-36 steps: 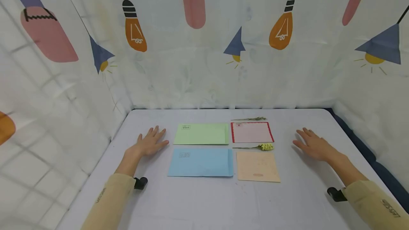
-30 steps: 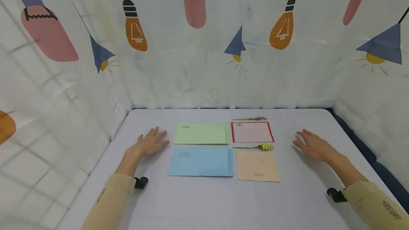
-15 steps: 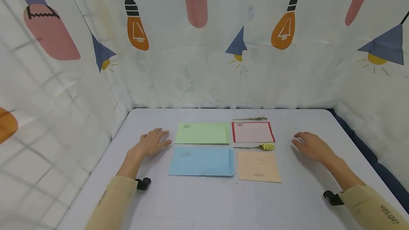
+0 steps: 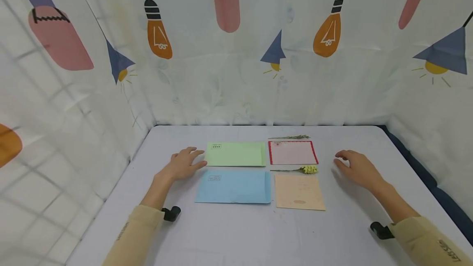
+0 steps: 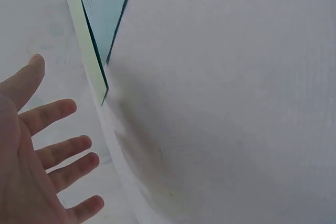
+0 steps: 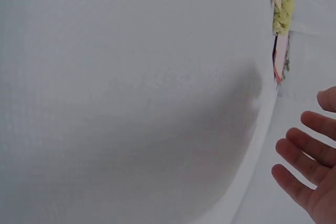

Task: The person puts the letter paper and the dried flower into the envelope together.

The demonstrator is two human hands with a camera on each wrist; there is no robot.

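Observation:
My left hand (image 4: 182,164) is over the table, fingers spread and holding nothing, close to the left edge of the green envelope (image 4: 234,154). In the left wrist view its fingers stand apart with air below them. Just nearer lies a blue envelope (image 4: 233,187). My right hand (image 4: 359,169) hovers at the right with loosely bent fingers and nothing in them. Between the hands lie a pink card with a red border (image 4: 292,153), a yellow flower sprig (image 4: 307,170), a tan envelope-like paper (image 4: 299,192) and a thin green dried sprig (image 4: 295,137).
A white cloth covers the table (image 4: 236,233). Behind and beside it hangs a white curtain (image 4: 221,85) printed with lamps and bulbs. Dark fabric (image 4: 425,173) shows along the table's right edge.
My left hand has shifted right, toward the green envelope. My right hand has come slightly left, its fingers more bent than before. The papers and flowers stay where they were.

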